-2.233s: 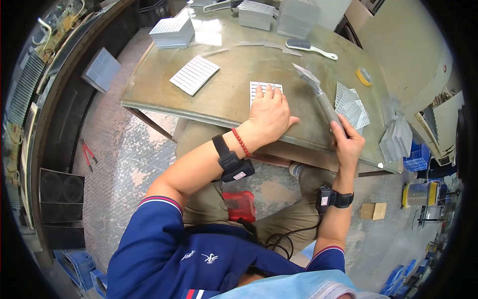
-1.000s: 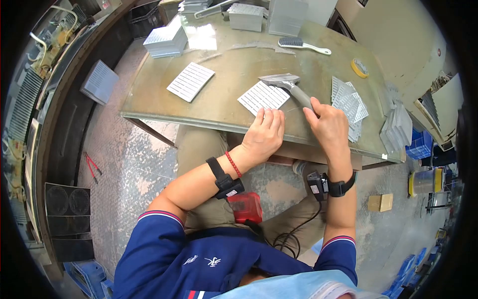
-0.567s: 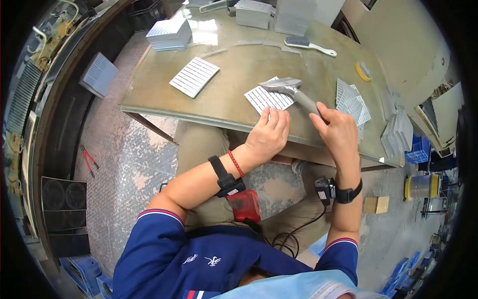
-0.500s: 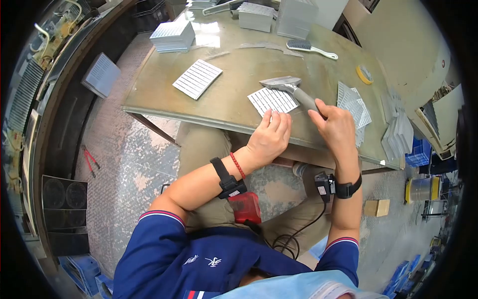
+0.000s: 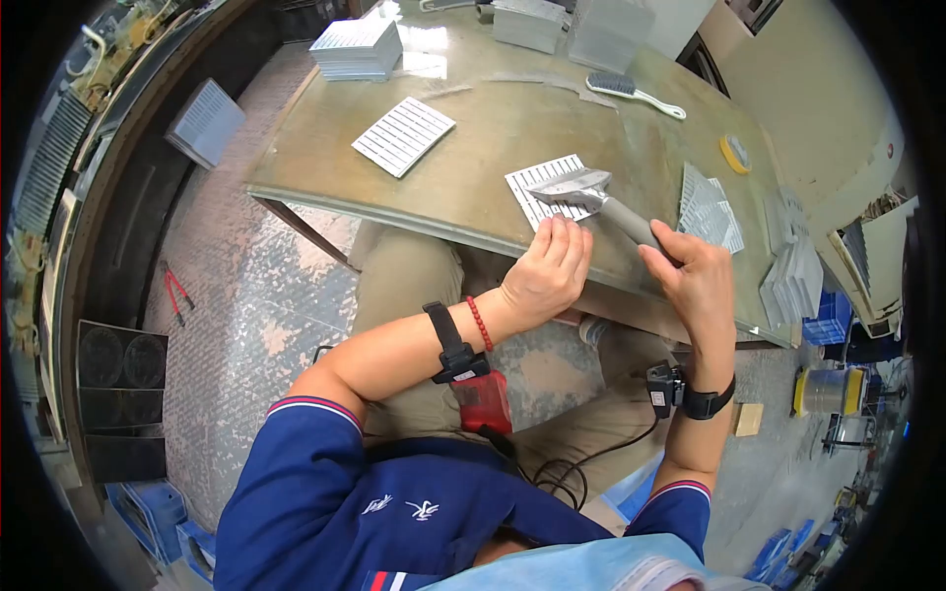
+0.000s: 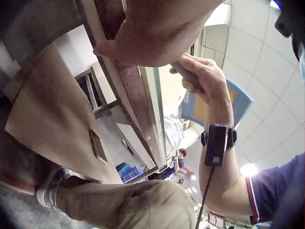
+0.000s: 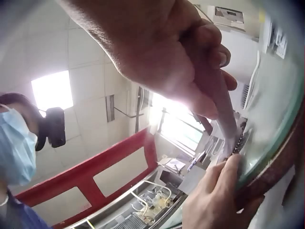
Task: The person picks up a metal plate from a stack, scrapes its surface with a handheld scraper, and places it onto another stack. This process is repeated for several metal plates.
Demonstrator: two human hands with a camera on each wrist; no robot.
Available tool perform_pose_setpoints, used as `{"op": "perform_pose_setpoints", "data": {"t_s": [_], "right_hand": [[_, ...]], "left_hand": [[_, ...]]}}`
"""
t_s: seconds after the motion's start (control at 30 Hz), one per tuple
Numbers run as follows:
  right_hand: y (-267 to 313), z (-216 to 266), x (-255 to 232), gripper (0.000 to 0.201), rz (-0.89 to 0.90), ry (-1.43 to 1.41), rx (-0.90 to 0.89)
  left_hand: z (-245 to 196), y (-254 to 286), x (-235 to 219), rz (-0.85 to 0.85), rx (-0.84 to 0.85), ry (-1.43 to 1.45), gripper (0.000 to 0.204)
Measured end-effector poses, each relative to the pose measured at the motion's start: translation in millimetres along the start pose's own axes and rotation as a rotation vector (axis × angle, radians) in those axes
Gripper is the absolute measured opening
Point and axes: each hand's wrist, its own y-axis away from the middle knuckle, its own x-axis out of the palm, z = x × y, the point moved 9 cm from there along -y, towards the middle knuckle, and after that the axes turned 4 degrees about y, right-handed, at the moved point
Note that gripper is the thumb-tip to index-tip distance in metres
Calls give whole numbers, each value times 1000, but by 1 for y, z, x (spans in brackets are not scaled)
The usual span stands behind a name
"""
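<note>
A white plate with rows of dark slots [image 5: 540,180] lies at the near edge of the table. My left hand [image 5: 548,271] touches the plate's near side with extended fingertips. In the left wrist view the left thumb [image 6: 106,48] points away from the fingers, beside the table edge. My right hand [image 5: 698,276] grips the grey handle of a scraper-like tool [image 5: 631,221]. Its silver blade head [image 5: 572,185] lies across the plate, overlapping its slots. In the right wrist view the right fingers [image 7: 209,43] curl round that handle.
Another slotted plate [image 5: 404,136] lies to the left, with a stack of plates [image 5: 357,49] behind it. A brush [image 5: 636,94], yellow tape [image 5: 734,154], loose slotted sheets [image 5: 708,209] and stacked pieces [image 5: 793,276] are on the right. More stacks [image 5: 529,25] stand at the back.
Earlier the left hand covered the plate and the tool pointed away to its right. Since then the left hand has drawn back, the plate has turned, and the tool's head has swung over it.
</note>
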Motion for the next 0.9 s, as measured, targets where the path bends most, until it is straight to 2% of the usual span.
{"op": "perform_pose_setpoints", "data": {"t_s": [0.23,0.3,0.53,0.6,0.9], "right_hand": [[4,-3,2,29,-19,3,-31],[5,-15,3,29,11,-108,27],[-6,-10,-8,30,155,-123,27],[-9,-4,-10,30,117,-79,-47],[8,-5,0,30,57,-21,-117]], "left_hand": [[0,2,-3,-33,6,-25,42],[0,4,-4,-39,2,-32,42],[1,3,-7,-26,8,-4,42],[1,3,-5,-20,4,-10,42],[-1,1,-4,-24,13,-18,41]]}}
